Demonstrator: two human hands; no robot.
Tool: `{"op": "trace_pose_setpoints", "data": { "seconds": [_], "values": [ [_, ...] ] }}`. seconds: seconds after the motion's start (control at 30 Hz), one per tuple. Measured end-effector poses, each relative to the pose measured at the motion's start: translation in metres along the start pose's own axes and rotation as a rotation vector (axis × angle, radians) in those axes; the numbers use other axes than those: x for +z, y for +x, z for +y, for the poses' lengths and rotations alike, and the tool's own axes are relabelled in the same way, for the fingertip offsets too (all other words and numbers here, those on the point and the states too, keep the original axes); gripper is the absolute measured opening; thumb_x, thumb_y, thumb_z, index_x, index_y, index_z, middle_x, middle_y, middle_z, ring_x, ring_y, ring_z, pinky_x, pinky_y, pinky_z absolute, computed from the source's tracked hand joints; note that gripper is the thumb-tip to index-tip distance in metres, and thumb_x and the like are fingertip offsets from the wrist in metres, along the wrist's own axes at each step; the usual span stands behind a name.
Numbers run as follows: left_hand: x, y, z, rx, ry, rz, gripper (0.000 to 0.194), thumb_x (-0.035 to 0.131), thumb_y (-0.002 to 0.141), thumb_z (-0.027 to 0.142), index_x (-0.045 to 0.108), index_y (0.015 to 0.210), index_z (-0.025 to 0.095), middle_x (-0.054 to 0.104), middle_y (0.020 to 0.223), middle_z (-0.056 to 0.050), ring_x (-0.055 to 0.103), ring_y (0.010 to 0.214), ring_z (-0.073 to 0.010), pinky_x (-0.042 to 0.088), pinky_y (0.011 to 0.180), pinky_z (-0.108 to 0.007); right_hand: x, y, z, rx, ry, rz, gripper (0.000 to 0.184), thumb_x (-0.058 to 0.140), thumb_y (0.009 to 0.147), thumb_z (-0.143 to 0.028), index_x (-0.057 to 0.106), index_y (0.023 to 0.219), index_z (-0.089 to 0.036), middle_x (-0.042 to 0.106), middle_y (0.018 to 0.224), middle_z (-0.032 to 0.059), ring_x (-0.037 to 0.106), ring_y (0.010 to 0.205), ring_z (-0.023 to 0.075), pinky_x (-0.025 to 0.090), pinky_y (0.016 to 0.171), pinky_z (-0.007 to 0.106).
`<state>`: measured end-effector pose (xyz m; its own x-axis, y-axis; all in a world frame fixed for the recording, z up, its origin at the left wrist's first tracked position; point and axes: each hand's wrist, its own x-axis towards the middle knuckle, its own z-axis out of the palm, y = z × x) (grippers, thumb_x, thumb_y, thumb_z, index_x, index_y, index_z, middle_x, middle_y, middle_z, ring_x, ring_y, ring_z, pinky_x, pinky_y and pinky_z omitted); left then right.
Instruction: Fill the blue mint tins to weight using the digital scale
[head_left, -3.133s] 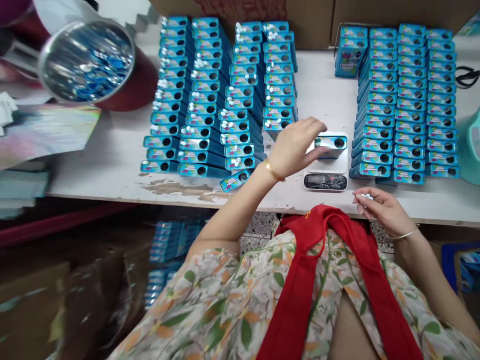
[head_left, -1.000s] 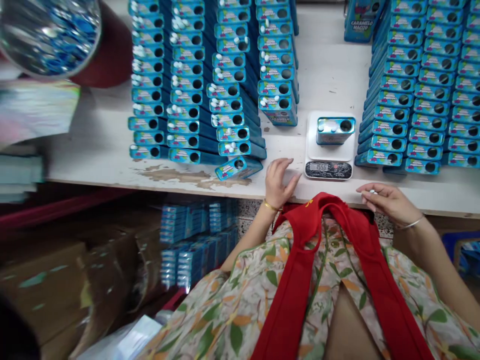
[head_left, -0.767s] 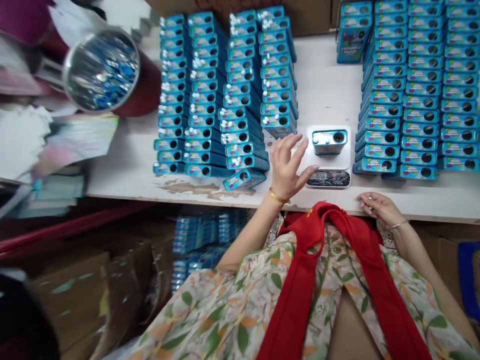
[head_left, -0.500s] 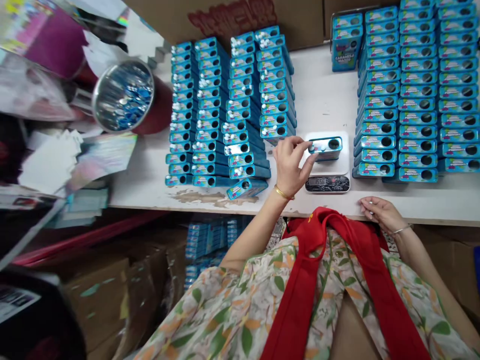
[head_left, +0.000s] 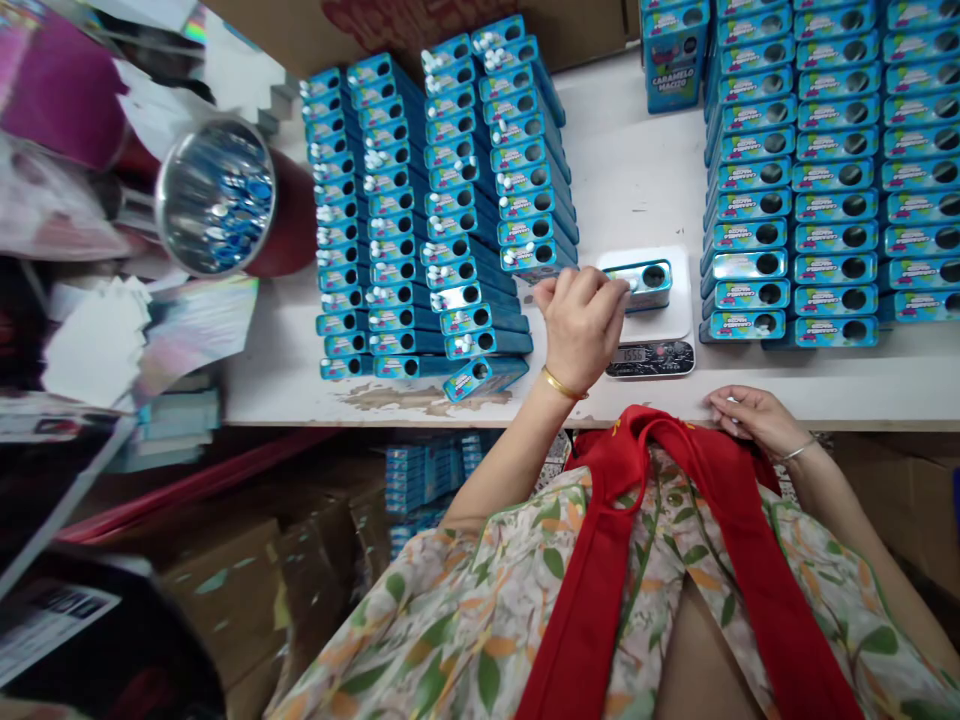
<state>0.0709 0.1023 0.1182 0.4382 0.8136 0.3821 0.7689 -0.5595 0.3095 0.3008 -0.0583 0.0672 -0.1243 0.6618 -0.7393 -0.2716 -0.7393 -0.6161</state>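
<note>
Left hand (head_left: pixel 583 325) is bending over the left end of the blue tin (head_left: pixel 651 298), knuckles up, fingers curling in close together. Fingertips are overlapping the tin's lid in this view; can't tell if they're clamping anything, contact spot is being hidden by the hand itself. Gold bangle (head_left: pixel 562 386) is sitting on that wrist

Tin is standing upright on the white plate of the digital scale (head_left: pixel 649 358), round dark opening facing up at its right end. Display is showing what looks like 1556, decimal point not legible

Right hand (head_left: pixel 754 418) is resting low by the table's near edge, right of the scale, thumb and fingers pressing together on a small white piece (head_left: pixel 738 403); details too small to read. Silver bangle (head_left: pixel 798 449) is circling that wrist

Left of the scale, 4 columns of tins (head_left: pixel 469 320) are standing close-packed, many carrying white bits on their lids. 1 askew tin (head_left: pixel 480 379) is sitting at the near end of that block. Right of the scale, 3 more columns (head_left: pixel 835 270) are standing. Metal pot (head_left: pixel 292 215) with shiny blue bits inside is leaning at far left, near some loose white cards (head_left: pixel 94 345)
</note>
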Motion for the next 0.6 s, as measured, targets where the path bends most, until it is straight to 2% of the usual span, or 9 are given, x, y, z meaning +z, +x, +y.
{"op": "trace_pose_setpoints", "data": {
  "seconds": [0.13, 0.23, 0.3, 0.37, 0.43, 0.47, 0.53, 0.6],
  "values": [
    [0.007, 0.010, 0.006, -0.017, -0.071, -0.057, 0.028, 0.040, 0.100, 0.038, 0.064, 0.107, 0.025, 0.061, 0.093, -0.005, 0.054, 0.095, -0.0232, 0.031, 0.092, -0.043, 0.011, -0.003, -0.003, 0.009, 0.012, -0.066, 0.046, 0.084, 0.067, -0.053, 0.069, 0.085, -0.013, 0.061, 0.069, 0.0015, 0.037, 0.045, 0.0036, 0.016, 0.042, 0.020],
    [0.003, 0.013, 0.013, 0.002, -0.115, -0.090, 0.030, 0.039, 0.101, 0.039, 0.062, 0.112, 0.024, 0.063, 0.097, -0.005, 0.056, 0.097, -0.0230, 0.033, 0.092, -0.043, 0.023, -0.001, -0.010, 0.025, 0.082, -0.092, 0.046, 0.085, 0.066, -0.052, 0.070, 0.086, -0.014, 0.062, 0.072, 0.0023, 0.042, 0.049, 0.0046, 0.022, 0.042, 0.019],
    [-0.003, 0.007, 0.022, 0.114, -0.136, -0.149, 0.030, 0.039, 0.101, 0.040, 0.063, 0.108, 0.024, 0.065, 0.096, -0.004, 0.057, 0.094, -0.0214, 0.035, 0.089, -0.041, 0.032, 0.002, -0.016, 0.048, 0.198, -0.120, 0.051, 0.084, 0.066, -0.059, 0.071, 0.086, -0.014, 0.062, 0.073, 0.0034, 0.046, 0.052, 0.0063, 0.026, 0.043, 0.019],
    [-0.009, -0.003, 0.032, 0.340, -0.174, -0.219, 0.028, 0.040, 0.101, 0.042, 0.063, 0.105, 0.026, 0.067, 0.097, -0.002, 0.058, 0.091, -0.0196, 0.036, 0.085, -0.039, 0.042, 0.007, -0.021, 0.062, 0.362, -0.155, 0.054, 0.081, 0.066, -0.065, 0.070, 0.088, -0.016, 0.062, 0.075, 0.0034, 0.049, 0.056, 0.0083, 0.030, 0.044, 0.019],
    [-0.011, -0.011, 0.037, 0.535, -0.216, -0.225, 0.029, 0.045, 0.099, 0.046, 0.061, 0.112, 0.026, 0.069, 0.108, -0.003, 0.059, 0.096, -0.0195, 0.037, 0.086, -0.039, 0.048, 0.011, -0.022, 0.060, 0.481, -0.180, 0.051, 0.082, 0.065, -0.062, 0.069, 0.087, -0.018, 0.062, 0.075, 0.0020, 0.049, 0.055, 0.0084, 0.031, 0.044, 0.019],
    [-0.011, -0.013, 0.036, 0.559, -0.219, -0.204, 0.034, 0.049, 0.097, 0.049, 0.058, 0.119, 0.025, 0.067, 0.116, -0.005, 0.059, 0.102, -0.0205, 0.037, 0.089, -0.040, 0.050, 0.013, -0.021, 0.056, 0.494, -0.183, 0.048, 0.084, 0.065, -0.058, 0.069, 0.087, -0.018, 0.063, 0.075, 0.0016, 0.047, 0.054, 0.0078, 0.030, 0.043, 0.019],
    [-0.009, -0.007, 0.027, 0.463, -0.162, -0.172, 0.055, 0.055, 0.091, 0.056, 0.049, 0.133, 0.021, 0.060, 0.131, -0.012, 0.054, 0.118, -0.0254, 0.036, 0.096, -0.042, 0.048, 0.016, -0.015, 0.046, 0.440, -0.167, 0.045, 0.086, 0.065, -0.051, 0.069, 0.087, -0.016, 0.062, 0.073, 0.0016, 0.045, 0.051, 0.0061, 0.025, 0.041, 0.018],
    [-0.006, 0.008, 0.011, 0.316, -0.044, -0.232, 0.070, 0.058, 0.088, 0.058, 0.040, 0.143, 0.018, 0.055, 0.137, -0.016, 0.050, 0.125, -0.0304, 0.035, 0.100, -0.045, 0.040, 0.017, -0.007, 0.035, 0.350, -0.140, 0.047, 0.088, 0.063, -0.048, 0.070, 0.087, -0.013, 0.061, 0.072, 0.0021, 0.044, 0.048, 0.0046, 0.020, 0.040, 0.018]
  ]
}}
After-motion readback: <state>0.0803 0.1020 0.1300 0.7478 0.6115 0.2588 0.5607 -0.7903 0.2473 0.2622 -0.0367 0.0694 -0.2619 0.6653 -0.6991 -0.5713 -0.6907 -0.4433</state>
